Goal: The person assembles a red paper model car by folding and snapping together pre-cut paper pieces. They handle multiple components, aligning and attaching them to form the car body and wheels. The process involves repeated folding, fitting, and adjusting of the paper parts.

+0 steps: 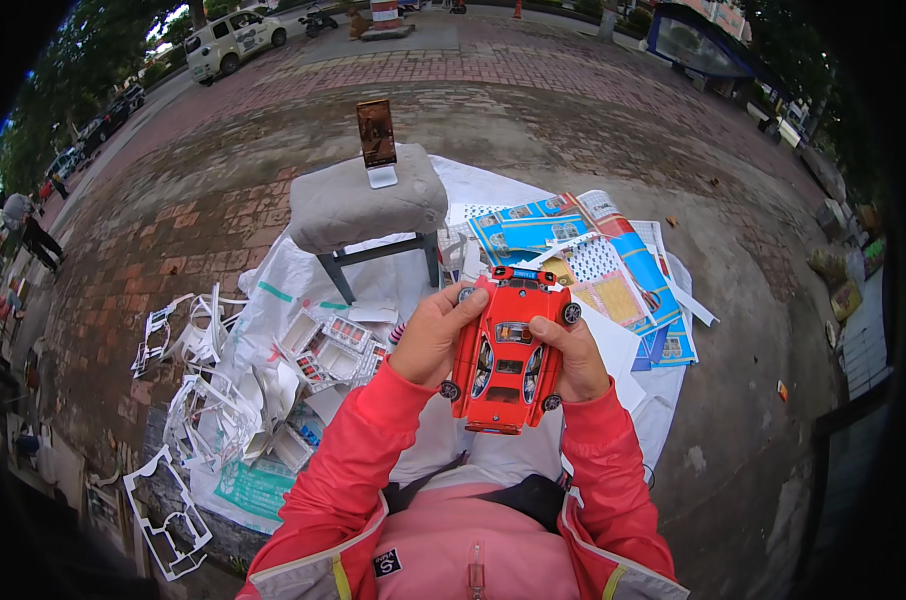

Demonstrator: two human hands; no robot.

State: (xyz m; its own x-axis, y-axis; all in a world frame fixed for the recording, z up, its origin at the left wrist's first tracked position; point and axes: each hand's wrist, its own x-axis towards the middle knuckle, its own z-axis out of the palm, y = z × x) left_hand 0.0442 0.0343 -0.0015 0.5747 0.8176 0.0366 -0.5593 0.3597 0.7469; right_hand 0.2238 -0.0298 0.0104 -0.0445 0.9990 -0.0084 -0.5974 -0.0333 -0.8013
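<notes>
Scraps (pixel 218 410) lie heaped at left, seemingly set aside; the stool (pixel 323 215) raises the phone (pixel 376 135), perhaps for viewing. The left hand (pixel 435 335) grips the car (pixel 511 350) midair, fingers round one flank, the right hand (pixel 578 365) gripping the other, likely for balance; sheets (pixel 628 265) lie at right.

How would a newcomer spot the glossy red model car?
Below and right of the grey padded stool are the bare left hand and right hand. They hold the glossy red model car; its four black wheels set it apart from red jacket sleeves and white frame scraps.
</notes>
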